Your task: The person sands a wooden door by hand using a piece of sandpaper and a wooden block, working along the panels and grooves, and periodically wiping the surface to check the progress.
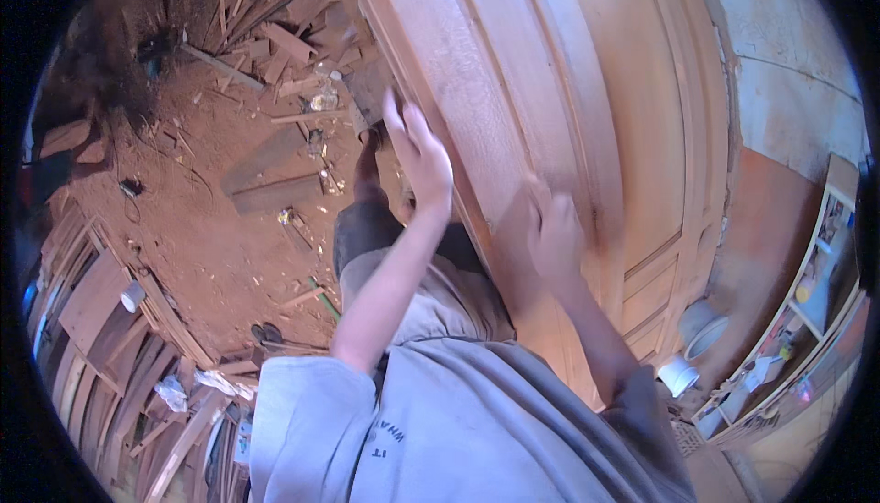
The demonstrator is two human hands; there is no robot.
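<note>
Over on the far left, wooden boards (92, 320) stand packed close together, with a small white container (133, 296) among them. Next comes the reddish floor (197, 260), littered with chips; a pair of dark sandals (267, 333) sits near the boards, and a heap of offcuts (291, 43) lies farther up, toward the panel.

In the middle, a person in a pale shirt (458, 420) leans over a big wooden panel (486, 72) with long grooves. It runs from the top of my view down to just in front of the shirt. The left hand (422, 155) is open, fingers stretched out, right beside the panel's left edge; I can't tell if it touches. The right hand (555, 228) is over the panel's face, blurred, fingers partly bent; whether it grips anything, I can't make out.

Right of the panel stand a white bucket (678, 376) and a wider pail (704, 331), then a cluttered shelf (808, 320).
</note>
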